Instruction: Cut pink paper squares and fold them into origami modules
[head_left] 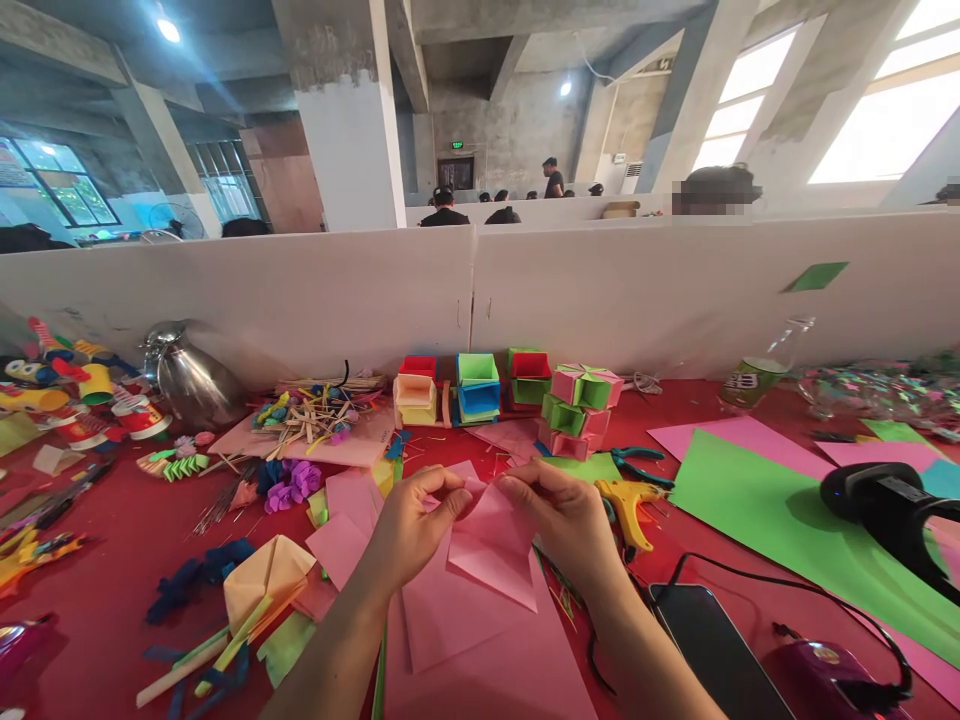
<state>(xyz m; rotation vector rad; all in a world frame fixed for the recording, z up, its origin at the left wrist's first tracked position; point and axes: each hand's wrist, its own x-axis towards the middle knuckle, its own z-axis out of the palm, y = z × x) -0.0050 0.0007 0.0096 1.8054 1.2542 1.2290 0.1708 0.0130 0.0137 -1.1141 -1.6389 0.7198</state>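
**Pink fold pinched between both of your hands**

The folded pink paper (491, 545) sits between your two hands, just above the loose pink sheets (480, 640) lying on the red table (112, 560). Your left hand (412, 525) pinches its upper left edge, thumb and fingers closed on the paper; your right hand (566, 520) grips the upper right edge the same way. The piece is thin, matte and creased into a pointed, triangular shape hanging down between your palms. Both forearms rise from the lower edge and converge, wrists slightly bent inward. Behind your hands stand stacked paper boxes (581, 410); a yellow glue gun (626, 505) lies just right of your right hand.
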